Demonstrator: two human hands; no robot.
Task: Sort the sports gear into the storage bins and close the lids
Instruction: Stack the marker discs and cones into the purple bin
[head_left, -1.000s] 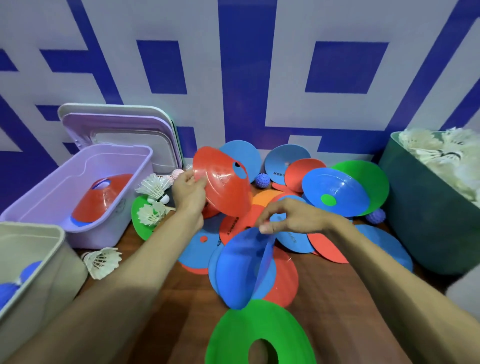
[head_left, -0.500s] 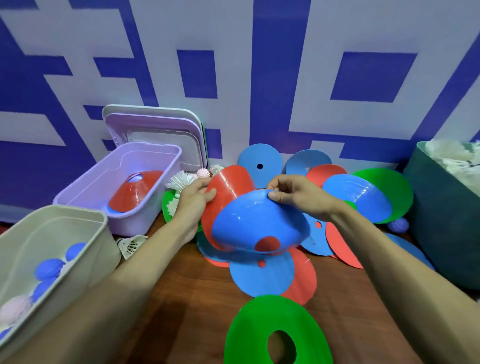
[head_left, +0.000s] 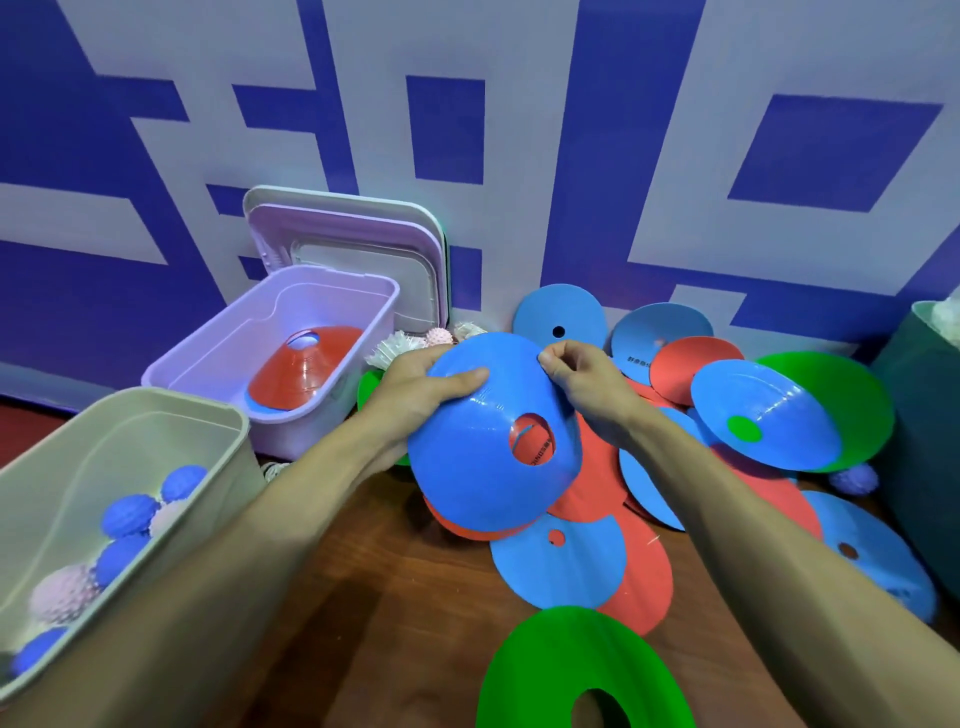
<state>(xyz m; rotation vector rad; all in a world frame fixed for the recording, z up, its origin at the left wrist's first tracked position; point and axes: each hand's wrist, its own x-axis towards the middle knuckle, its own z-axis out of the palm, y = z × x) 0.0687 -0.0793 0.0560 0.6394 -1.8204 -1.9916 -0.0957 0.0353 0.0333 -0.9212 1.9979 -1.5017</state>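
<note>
Blue cone (head_left: 483, 467), left hand (head_left: 415, 397) gripping, right hand (head_left: 584, 382) pinching rim — print on red cone (head_left: 535, 448) illegible

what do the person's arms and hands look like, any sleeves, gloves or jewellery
The left hand and right hand are bare: no gloves, no rings in sight. The left forearm and right forearm show no sleeve, watch or band as far up as the view reaches.

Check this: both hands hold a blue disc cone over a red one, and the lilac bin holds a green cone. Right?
No. The head view shows a red cone in the lilac bin, not green. Left hand and right hand do hold the blue disc cone over a red one.
</note>
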